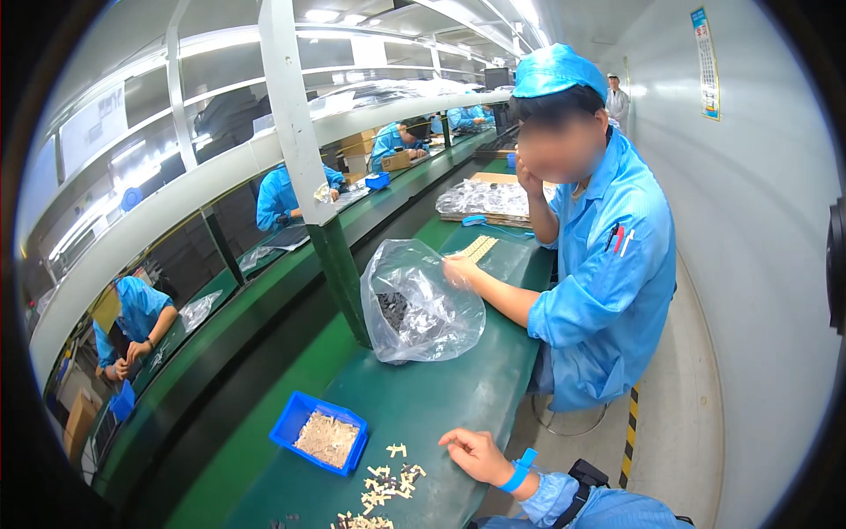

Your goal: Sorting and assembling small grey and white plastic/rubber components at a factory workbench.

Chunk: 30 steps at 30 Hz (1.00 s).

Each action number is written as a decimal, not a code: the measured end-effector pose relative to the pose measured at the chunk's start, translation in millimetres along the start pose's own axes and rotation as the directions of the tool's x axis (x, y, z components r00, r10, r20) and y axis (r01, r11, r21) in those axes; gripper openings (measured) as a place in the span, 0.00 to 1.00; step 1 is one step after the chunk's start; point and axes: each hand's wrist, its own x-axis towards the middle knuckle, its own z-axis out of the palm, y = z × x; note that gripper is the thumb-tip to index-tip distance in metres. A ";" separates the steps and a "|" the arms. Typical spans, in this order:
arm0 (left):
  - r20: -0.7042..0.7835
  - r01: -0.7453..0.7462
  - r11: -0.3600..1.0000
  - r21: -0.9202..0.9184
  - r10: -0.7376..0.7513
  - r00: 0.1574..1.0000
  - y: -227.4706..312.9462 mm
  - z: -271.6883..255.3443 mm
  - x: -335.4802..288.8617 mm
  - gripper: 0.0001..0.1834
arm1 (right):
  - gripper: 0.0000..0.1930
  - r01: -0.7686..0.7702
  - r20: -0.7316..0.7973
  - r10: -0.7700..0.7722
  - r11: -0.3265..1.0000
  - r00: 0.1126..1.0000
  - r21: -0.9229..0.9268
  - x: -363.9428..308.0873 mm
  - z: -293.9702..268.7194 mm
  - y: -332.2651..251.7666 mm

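My right hand (476,457), with a blue band (518,470) at the wrist, is at the near edge of the green bench mat. Its fingers are loosely bent and apart, with nothing seen in them. To its left lie many small pale, branched pieces (388,488), a few dark bits among them. Past these stands a blue bin (352,458) of tan bits (327,439). My left hand is out of view.
Farther along the bench, a clear plastic bag (458,331) holds dark pieces. Beside it sits a co-worker (608,256) in blue, one hand (460,271) at the bag. A green post (339,282) rises behind the bag. Other people work across the line.
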 end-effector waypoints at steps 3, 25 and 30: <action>-0.018 0.023 1.000 -0.010 -0.023 1.000 -4.6 1.2 -1.5 0.19 | 0.07 0.037 -0.005 -0.037 0.999 0.999 -0.008 2.9 -0.8 -3.3; 0.128 -0.056 0.991 0.118 0.040 0.991 3.0 0.6 2.3 0.14 | 0.09 0.146 0.113 -0.117 0.944 0.987 -0.297 11.6 -3.0 -25.1; 0.501 0.109 0.982 0.155 -0.174 0.848 14.1 -41.7 7.1 0.35 | 0.31 0.418 0.467 -0.137 0.703 0.874 -0.576 5.0 27.7 -24.7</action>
